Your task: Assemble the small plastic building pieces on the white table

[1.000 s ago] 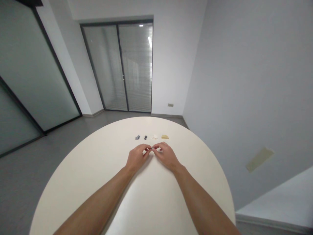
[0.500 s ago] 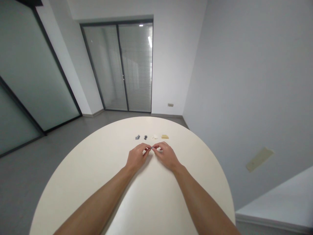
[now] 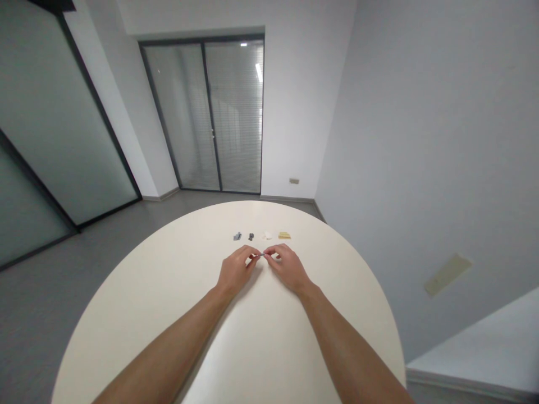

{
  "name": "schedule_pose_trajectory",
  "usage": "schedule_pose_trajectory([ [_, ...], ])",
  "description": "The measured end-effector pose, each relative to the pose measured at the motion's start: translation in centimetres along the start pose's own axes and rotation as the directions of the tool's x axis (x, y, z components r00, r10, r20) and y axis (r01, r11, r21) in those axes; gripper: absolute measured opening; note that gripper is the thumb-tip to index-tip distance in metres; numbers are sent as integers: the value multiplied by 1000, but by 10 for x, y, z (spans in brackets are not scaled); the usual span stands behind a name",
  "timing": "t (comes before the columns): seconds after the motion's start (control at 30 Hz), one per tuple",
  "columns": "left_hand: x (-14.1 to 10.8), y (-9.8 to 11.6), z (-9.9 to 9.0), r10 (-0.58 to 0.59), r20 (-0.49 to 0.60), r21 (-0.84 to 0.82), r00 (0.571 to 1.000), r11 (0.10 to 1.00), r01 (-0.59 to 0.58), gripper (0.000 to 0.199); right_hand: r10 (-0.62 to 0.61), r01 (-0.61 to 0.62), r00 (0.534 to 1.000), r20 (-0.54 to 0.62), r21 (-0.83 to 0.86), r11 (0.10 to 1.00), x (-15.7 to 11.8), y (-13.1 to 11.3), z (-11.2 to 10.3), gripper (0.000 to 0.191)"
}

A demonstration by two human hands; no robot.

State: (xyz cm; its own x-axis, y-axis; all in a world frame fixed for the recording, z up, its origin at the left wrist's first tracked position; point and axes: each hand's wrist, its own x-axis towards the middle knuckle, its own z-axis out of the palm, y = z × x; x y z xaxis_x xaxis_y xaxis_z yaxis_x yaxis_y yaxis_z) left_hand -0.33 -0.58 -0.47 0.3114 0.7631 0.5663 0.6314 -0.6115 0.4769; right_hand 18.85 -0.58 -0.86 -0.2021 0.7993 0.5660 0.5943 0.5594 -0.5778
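Observation:
My left hand (image 3: 237,270) and my right hand (image 3: 287,268) meet over the middle of the round table, each closed in a pinch. Between their fingertips sits a small grey piece (image 3: 261,255), mostly covered by the fingers and too small to name. Just beyond the hands lies a row of small parts: grey pieces (image 3: 237,236) on the left, dark pieces (image 3: 251,237) beside them, whitish pieces (image 3: 266,236), and yellow pieces (image 3: 284,235) on the right. Neither hand touches that row.
The cream-white round table (image 3: 138,314) reaches from under my forearms to its curved far edge. A pale wall (image 3: 421,140) stands close on the right. Glass doors (image 3: 233,112) with dark frames are behind the table, and frosted panels (image 3: 54,112) are at the left.
The fingertips have moved slightly apart, so a little more of the grey piece shows between them. The rows of parts have not moved on the table.

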Motion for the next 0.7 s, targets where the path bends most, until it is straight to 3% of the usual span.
schedule_pose_trajectory([
  [0.7,0,2,-1,-51,-8,26,999,998,51,19,-2,2,1000,19,21,1000,0,2,-1,9],
])
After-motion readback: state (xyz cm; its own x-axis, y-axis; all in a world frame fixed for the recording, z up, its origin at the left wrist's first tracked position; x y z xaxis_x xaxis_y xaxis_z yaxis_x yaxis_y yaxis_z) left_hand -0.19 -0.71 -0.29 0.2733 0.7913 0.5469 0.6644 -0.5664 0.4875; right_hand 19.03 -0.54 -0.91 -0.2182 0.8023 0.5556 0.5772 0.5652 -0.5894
